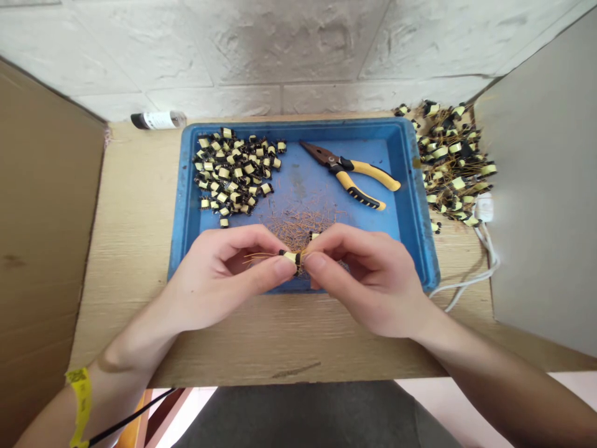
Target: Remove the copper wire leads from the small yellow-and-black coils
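Observation:
Over the front edge of the blue tray (422, 218), a small transformer (290, 256) with yellow tape and a black bobbin is pinched between thumb and fingers of my left hand (233, 264). Thin copper wires stick out from both its ends. My right hand (364, 274) has its thumb and forefinger closed on the wires at the right end. Another transformer (314, 236) lies just behind my right fingertips, partly hidden. Beneath my hands are loose copper wire clippings (298, 224). Needle-nose pliers (349, 171) with yellow and black handles rest in the tray.
Many transformers (233, 171) are heaped in the tray's left part. On the table (125, 249) to the right lies a pile of wired transformers (454, 162), beside a white cable (487, 255). A small bottle (158, 120) lies at the back left. Panels stand on both sides.

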A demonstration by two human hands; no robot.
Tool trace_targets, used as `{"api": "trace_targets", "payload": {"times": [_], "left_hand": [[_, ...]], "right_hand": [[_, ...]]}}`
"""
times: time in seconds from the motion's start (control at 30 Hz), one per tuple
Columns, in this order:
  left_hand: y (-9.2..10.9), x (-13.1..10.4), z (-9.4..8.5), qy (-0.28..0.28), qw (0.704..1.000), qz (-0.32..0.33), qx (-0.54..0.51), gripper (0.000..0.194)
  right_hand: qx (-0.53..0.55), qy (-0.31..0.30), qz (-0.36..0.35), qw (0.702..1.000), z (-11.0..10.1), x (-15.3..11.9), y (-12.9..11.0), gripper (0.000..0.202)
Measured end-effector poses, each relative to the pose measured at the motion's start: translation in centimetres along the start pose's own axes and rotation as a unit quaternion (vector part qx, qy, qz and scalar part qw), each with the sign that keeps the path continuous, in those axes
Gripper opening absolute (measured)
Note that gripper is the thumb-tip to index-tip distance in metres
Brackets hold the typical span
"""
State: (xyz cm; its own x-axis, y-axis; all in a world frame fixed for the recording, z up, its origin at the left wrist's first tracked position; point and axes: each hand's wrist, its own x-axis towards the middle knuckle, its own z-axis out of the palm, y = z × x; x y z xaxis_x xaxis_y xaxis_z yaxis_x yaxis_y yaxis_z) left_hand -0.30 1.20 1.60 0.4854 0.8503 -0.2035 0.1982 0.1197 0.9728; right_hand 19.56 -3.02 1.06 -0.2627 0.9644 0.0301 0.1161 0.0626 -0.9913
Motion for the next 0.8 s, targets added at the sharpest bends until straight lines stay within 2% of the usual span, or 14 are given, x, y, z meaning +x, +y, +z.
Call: {"api": "trace_targets", "payload": {"times": [0.1,0.17,0.27,0.43,0.53,0.8], "left_hand": [[-0.09,0.18,0.09,0.000,1.000,-0.007,-0.003,0.007],[-0.13,0.25,0.16,0.001,1.000,-0.009,-0.003,0.007],[-0.03,0.23,0.17,0.004,1.000,-0.005,0.003,0.007],[0.23,0.19,0.03,-0.010,1.000,-0.011,-0.016,0.007],[0.23,0.27,-0.08,-0.038,0.998,-0.034,-0.041,0.006],[0.19,0.23,-0.44,-0.094,0.988,-0.094,-0.073,0.010]], "right_hand": [[0.065,0.053,0.021,0.996,-0.02,0.16,0.06,0.014],[0.110,0.063,0.025,0.992,-0.10,0.21,0.08,0.007],[0.141,0.027,0.033,0.989,-0.17,0.20,0.05,0.008],[0.107,-0.021,0.030,0.994,-0.09,0.09,0.17,0.008],[0.078,-0.021,0.003,0.997,-0.12,0.10,0.32,0.008],[-0.017,-0.028,-0.124,0.992,-0.46,0.39,0.92,0.008]]}}
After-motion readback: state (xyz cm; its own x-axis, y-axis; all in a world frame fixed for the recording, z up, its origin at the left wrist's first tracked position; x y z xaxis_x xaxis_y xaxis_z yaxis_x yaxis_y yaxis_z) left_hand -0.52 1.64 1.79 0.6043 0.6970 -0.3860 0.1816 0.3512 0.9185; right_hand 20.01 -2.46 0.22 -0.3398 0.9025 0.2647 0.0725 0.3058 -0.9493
